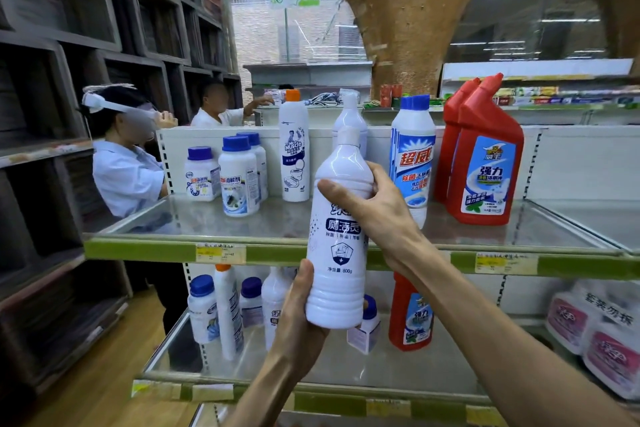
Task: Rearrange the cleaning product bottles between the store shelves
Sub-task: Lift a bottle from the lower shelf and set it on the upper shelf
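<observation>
White toilet-cleaner bottle (337,253) upright in air before upper shelf (138,248) front edge. Left hand (298,315) clasps base, right hand (374,208) wraps shoulder: steady two-handed carry, likely for shelving.

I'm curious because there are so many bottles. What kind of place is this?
Most likely a shop, in its cleaning aisle. Rows of cleaner bottles like the red bottles stand on the upper shelf, and paper price tags are stuck along its green edge. Both hands hold a white bottle.
</observation>
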A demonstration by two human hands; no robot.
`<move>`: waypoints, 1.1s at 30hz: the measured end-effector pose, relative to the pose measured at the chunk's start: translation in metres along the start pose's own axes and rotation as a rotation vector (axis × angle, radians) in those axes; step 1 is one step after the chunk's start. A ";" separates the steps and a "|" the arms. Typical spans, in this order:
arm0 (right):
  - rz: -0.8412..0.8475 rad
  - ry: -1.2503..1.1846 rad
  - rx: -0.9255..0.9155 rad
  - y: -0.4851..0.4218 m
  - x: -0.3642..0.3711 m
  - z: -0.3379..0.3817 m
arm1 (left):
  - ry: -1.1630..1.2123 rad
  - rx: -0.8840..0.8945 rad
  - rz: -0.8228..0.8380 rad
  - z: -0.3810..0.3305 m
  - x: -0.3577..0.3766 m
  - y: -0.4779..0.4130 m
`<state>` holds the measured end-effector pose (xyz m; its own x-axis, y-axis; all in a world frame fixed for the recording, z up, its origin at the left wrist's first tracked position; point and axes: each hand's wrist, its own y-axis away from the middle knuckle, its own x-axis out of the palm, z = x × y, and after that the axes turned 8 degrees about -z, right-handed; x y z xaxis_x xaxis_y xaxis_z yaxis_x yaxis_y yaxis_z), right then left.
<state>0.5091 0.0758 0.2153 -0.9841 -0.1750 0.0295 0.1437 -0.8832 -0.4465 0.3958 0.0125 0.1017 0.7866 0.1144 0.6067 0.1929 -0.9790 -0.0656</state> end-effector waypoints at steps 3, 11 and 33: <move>-0.045 -0.009 -0.030 -0.012 0.000 0.004 | -0.024 0.029 0.060 -0.009 0.002 -0.007; -0.158 0.022 -0.054 -0.085 0.010 0.012 | -0.289 0.124 -0.084 -0.021 -0.009 -0.015; -0.275 0.235 -0.119 -0.146 0.009 -0.031 | -0.135 0.241 -0.080 -0.042 -0.024 -0.017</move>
<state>0.4756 0.2163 0.2528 -0.9833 0.1782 -0.0370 -0.1287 -0.8243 -0.5513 0.3496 0.0196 0.1215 0.8312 0.2274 0.5073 0.3788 -0.8996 -0.2174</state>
